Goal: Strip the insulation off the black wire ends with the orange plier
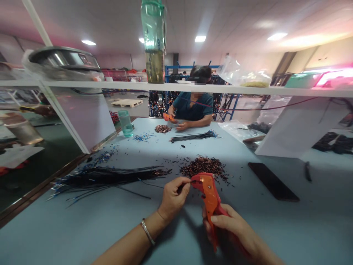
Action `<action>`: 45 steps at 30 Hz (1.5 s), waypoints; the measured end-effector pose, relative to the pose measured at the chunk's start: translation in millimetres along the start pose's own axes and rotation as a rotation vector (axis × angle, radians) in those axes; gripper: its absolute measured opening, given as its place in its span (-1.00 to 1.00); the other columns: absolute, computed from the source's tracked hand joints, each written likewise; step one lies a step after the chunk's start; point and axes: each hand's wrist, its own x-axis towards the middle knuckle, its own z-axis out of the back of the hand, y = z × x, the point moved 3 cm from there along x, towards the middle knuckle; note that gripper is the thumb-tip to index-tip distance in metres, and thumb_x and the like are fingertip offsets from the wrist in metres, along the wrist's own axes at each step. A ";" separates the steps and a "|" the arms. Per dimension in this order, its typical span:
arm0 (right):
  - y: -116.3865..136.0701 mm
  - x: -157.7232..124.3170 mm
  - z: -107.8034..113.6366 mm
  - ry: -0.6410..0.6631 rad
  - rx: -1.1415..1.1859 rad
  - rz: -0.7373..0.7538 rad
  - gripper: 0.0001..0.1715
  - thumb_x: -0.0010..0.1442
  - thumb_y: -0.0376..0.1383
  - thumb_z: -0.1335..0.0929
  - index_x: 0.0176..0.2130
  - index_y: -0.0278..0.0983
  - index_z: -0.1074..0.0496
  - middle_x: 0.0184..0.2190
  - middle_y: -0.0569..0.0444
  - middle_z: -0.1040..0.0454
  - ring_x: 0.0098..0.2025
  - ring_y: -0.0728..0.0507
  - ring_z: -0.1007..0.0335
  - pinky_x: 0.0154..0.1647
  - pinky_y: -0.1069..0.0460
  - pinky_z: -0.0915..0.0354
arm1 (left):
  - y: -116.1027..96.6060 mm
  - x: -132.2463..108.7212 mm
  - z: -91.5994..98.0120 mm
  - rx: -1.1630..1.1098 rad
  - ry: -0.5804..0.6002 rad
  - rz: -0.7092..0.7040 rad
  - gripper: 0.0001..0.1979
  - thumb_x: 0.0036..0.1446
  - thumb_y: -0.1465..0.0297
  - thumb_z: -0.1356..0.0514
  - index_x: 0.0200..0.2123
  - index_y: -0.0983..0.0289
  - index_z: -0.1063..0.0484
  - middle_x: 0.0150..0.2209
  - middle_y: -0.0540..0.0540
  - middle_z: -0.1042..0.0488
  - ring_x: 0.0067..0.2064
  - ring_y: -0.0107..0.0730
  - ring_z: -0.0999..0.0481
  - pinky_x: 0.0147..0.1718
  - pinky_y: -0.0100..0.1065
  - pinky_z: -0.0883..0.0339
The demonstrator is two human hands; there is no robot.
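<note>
My right hand is wrapped around the handles of an orange and red wire stripper, which stands upright with its jaws pointing left. Right at those jaws, my left hand is closed in a pinch on a thin black wire, mostly hidden by the fingers. Left of it lies a bundle of black wires with blue and silver tips at one end. Behind the stripper's head is a pile of small black and copper-coloured offcuts.
A dark phone-like slab lies at right. Blue scraps are scattered at left. Across the table, a person in a blue top holds an orange tool. A white shelf spans overhead, bearing a green bottle.
</note>
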 end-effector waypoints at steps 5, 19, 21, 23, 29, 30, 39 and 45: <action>-1.1 0.0 0.2 -0.008 -0.032 0.062 -0.67 -0.02 -0.12 -0.46 -0.40 -0.35 -0.44 -0.63 0.12 -0.40 -0.65 -0.03 -0.30 -0.66 0.09 -0.22 | -0.9 0.7 1.2 0.009 0.009 -0.028 -0.80 0.15 0.35 -0.15 -0.38 0.31 -0.53 -0.48 0.05 -0.51 -0.44 -0.43 -0.40 -0.43 -0.46 -0.24; -3.2 2.4 -3.8 -0.026 -0.090 0.070 -0.58 -0.02 -0.04 -0.46 -0.55 -0.32 -0.34 -0.72 0.16 -0.30 -0.72 0.03 -0.17 -0.72 0.14 -0.13 | -1.1 -0.7 0.9 0.026 0.026 -0.012 -0.78 0.17 0.35 -0.13 -0.38 0.32 -0.53 -0.51 0.03 -0.47 -0.48 -0.45 -0.36 -0.46 -0.47 -0.21; -4.7 2.8 -4.5 -0.045 -0.092 0.072 -0.57 -0.02 -0.04 -0.45 -0.57 -0.31 -0.33 -0.74 0.17 -0.29 -0.73 0.04 -0.16 -0.72 0.14 -0.12 | -0.3 -0.7 0.5 0.027 0.028 0.003 -0.76 0.17 0.33 -0.13 -0.39 0.34 -0.53 -0.53 0.02 -0.45 -0.49 -0.46 -0.33 -0.48 -0.48 -0.19; -6.4 3.3 -5.0 -0.059 -0.097 0.074 -0.55 -0.03 -0.02 -0.45 -0.58 -0.30 -0.31 -0.75 0.17 -0.28 -0.75 0.04 -0.15 -0.74 0.15 -0.10 | 0.7 -0.8 0.1 0.029 0.029 0.013 -0.75 0.17 0.33 -0.12 -0.39 0.34 -0.53 -0.53 0.02 -0.44 -0.49 -0.47 -0.32 -0.49 -0.48 -0.18; -11.7 6.2 -5.6 -0.139 -0.075 0.056 -0.45 -0.08 0.04 -0.47 -0.65 -0.26 -0.20 -0.82 0.26 -0.16 -0.82 0.10 0.01 -0.83 0.18 0.05 | 3.8 -1.5 -1.9 0.034 0.026 0.038 -0.74 0.16 0.31 -0.11 -0.40 0.33 -0.52 -0.54 0.01 -0.41 -0.49 -0.47 -0.30 -0.48 -0.48 -0.17; -11.9 6.6 -6.1 -0.149 -0.064 0.048 -0.44 -0.08 0.05 -0.47 -0.64 -0.25 -0.20 -0.82 0.27 -0.15 -0.82 0.10 0.02 -0.83 0.18 0.05 | 4.5 -1.3 -2.3 0.037 0.025 0.044 -0.74 0.16 0.30 -0.11 -0.41 0.33 -0.52 -0.55 0.00 -0.40 -0.50 -0.47 -0.29 -0.49 -0.48 -0.15; 6.4 2.2 5.4 -0.211 0.144 0.053 -0.61 -0.06 -0.08 -0.47 -0.35 -0.30 -0.40 -0.61 0.14 -0.41 -0.62 -0.02 -0.31 -0.59 0.09 -0.24 | 15.6 1.6 -2.4 0.057 -0.015 0.128 -0.76 0.11 0.28 -0.13 -0.43 0.32 -0.49 -0.55 -0.01 -0.38 -0.48 -0.45 -0.28 -0.47 -0.45 -0.15; 19.9 -1.2 8.3 -0.236 -0.267 0.180 -0.68 0.03 -0.11 -0.40 -0.32 -0.30 -0.40 -0.47 0.06 -0.45 -0.41 -0.12 -0.36 -0.36 0.00 -0.31 | 18.3 2.2 -3.9 0.009 0.000 0.164 -0.78 0.08 0.28 -0.16 -0.44 0.31 -0.50 -0.55 0.00 -0.40 -0.48 -0.44 -0.30 -0.45 -0.44 -0.16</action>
